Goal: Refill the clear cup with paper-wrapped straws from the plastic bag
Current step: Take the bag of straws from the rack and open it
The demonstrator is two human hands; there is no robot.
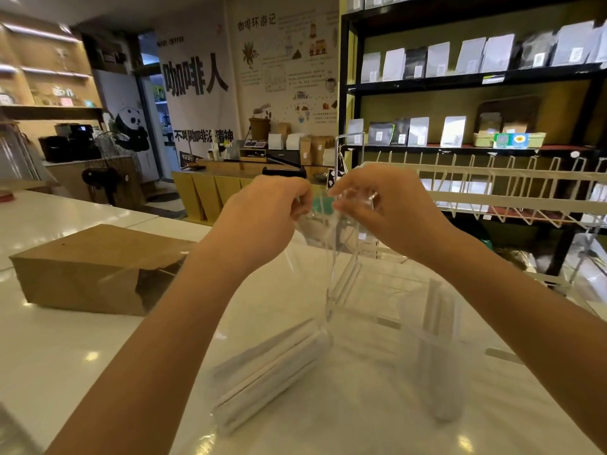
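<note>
Both the left hand (262, 211) and right hand (391, 213) are pinching the plastic bag (328, 257) mouth, lifting it apart to reach the straws (272, 366).

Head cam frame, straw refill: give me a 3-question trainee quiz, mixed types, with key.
1. True or false: both hands grip the top of the plastic bag.
2. Multiple choice: the bundle of wrapped straws lies A) in the brown paper bag B) low in the clear bag, above the counter C) on the wire rack.
3. Short answer: what lies on its side on the counter, beside the left forearm?

Key:
1. True: left hand and right hand pinch its mouth.
2. B.
3. The brown paper bag.
</note>
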